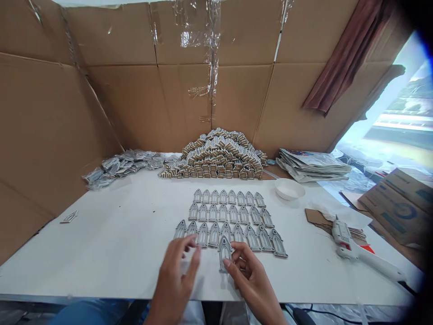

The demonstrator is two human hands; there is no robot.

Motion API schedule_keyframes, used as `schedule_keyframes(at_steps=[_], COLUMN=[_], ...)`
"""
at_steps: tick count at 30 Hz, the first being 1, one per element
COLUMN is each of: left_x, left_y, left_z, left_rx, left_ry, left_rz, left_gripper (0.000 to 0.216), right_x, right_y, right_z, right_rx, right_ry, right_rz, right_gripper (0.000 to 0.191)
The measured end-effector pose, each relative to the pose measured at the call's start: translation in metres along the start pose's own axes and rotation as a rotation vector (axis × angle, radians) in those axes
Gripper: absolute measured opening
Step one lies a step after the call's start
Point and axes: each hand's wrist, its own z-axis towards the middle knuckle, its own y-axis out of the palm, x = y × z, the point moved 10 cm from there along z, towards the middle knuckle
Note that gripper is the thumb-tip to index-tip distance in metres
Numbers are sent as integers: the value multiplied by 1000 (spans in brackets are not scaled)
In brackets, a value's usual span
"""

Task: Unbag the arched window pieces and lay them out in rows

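In my right hand [248, 271] is a small grey arch-shaped piece [224, 253] with a pointed top, pinched between thumb and fingers above the white table. My left hand [179, 266] hovers to its left, thumb and fingers apart with nothing between them. Just beyond both hands, three rows of like arch-shaped pieces [233, 213] lie side by side, points facing away from me. The left fingertips are close to the left end of the nearest row; whether they touch a piece I cannot tell.
A big heap of stacked pieces [216, 155] stands against the cardboard wall [128, 99]. Packets in clear plastic [125, 164] lie at back left, a single piece [69, 217] at far left. To the right are a white bowl [289, 188], newspapers [313, 164] and a glue gun [363, 257].
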Motion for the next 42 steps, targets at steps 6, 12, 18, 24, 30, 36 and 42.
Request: schedule_keyframes(at_steps=[6,12,18,24,30,36,42], left_x=[8,-3,-28,-93,-112,-111,-115], left_y=[78,59,-21,-39,-20,-4,-2], left_z=[-44,-10,94,161,161,156,156], left_rx=[-304,-184,27,-23,-107,-157,-148], left_ry=[-210,-258,-173,-329,-319,-250,-219], left_rz=[-373,-438,-336,-236,-178,-69,114], left_gripper=[54,46,58,78,77,61,39], right_x=[-3,-13,-22,-21,-21,-21,-22], right_y=[-1,3,8,7,6,4,5], right_z=[1,-2,-4,-4,-3,-6,-7], right_rx=[-6,-22,-50,-38,-24,0,2], right_ry=[-34,-92,-88,-77,-77,-54,-73], right_rz=[-58,-77,-87,-125,-162,-162,-173], right_gripper=[51,58,54,50,46,46,45])
